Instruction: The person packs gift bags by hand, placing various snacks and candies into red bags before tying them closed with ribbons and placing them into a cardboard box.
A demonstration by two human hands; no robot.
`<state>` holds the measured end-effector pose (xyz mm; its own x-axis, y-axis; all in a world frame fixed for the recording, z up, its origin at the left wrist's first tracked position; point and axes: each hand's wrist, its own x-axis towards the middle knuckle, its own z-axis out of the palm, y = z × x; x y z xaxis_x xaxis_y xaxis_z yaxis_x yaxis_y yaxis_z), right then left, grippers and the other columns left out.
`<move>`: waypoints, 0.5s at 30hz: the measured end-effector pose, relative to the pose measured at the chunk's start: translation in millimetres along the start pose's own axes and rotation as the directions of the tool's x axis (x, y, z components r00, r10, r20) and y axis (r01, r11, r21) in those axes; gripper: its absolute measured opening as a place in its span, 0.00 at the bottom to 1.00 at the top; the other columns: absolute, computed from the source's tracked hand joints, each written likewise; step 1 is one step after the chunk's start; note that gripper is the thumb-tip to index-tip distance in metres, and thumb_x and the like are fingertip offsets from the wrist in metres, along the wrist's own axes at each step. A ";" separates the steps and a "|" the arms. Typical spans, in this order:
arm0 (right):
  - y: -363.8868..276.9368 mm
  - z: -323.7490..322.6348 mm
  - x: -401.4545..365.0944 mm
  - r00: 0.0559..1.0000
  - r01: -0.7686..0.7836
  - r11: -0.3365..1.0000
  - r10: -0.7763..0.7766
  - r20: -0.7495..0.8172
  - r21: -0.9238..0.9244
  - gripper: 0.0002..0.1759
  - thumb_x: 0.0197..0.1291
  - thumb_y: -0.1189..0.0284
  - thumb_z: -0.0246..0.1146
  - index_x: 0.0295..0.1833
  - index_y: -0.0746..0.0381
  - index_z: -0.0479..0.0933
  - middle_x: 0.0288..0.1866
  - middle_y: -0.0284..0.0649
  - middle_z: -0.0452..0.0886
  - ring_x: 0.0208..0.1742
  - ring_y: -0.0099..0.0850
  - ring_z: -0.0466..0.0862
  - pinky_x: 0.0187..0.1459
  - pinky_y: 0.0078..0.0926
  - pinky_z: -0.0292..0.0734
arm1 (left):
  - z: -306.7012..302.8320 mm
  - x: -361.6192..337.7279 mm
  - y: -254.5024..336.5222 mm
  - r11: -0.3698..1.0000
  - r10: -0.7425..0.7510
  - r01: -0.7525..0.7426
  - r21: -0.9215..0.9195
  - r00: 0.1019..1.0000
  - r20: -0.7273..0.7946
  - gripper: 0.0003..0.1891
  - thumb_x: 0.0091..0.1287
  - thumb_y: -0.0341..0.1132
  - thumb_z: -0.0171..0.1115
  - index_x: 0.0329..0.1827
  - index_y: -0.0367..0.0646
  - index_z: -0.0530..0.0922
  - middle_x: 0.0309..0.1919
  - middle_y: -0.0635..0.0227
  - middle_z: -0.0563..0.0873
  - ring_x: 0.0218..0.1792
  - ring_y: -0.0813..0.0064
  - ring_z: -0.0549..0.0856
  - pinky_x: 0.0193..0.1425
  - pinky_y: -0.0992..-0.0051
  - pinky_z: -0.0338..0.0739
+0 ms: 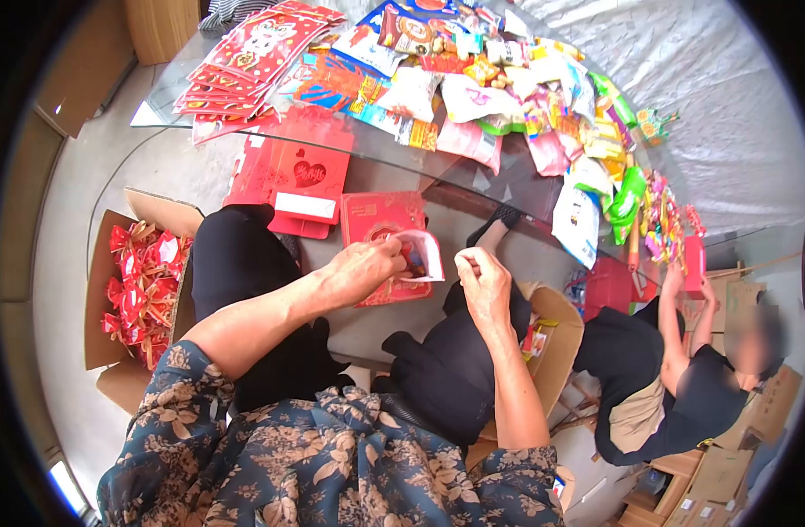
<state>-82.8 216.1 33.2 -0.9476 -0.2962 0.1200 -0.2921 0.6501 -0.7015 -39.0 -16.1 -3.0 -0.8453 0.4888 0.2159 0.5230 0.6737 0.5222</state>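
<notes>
My left hand point(367, 265) is closed on the rim of a small red paper box point(431, 255) with a white inside, held above my lap. Its mouth faces up, and some small coloured pieces show within. Just to the right of it, my right hand point(484, 285) is pinched closed; whatever the fingertips hold, if anything, is too small to make out. Behind the held box is a larger red printed box point(376, 209) with gold marks, partly covered by my left hand.
A glass table point(332, 132) carries a stack of red printed sheets point(253, 53) and a heap of snack packets point(473, 97). On my left stands a carton point(104, 329) of red wrapped bundles point(143, 290). Another carton point(556, 338) is by my right leg. At right, a co-worker point(683, 378) holds a red box point(695, 260).
</notes>
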 end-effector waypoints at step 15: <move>10.7 -88.3 152.9 0.962 0.179 0.877 -0.250 -0.106 -0.445 0.21 0.52 0.78 0.66 0.54 0.61 0.75 0.47 0.45 0.78 0.43 0.39 0.82 0.45 0.39 0.77 | 3.8 -1.9 1.3 0.980 -0.007 -0.013 0.196 0.995 0.100 0.16 0.58 0.27 0.58 0.50 0.50 0.80 0.42 0.64 0.79 0.45 0.67 0.85 0.46 0.69 0.82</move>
<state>-242.3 239.5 106.1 -0.8527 -0.3737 0.3651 -0.4837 0.8288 -0.2812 -36.3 -14.0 -5.9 -0.8338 0.5368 0.1288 0.5449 0.7632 0.3473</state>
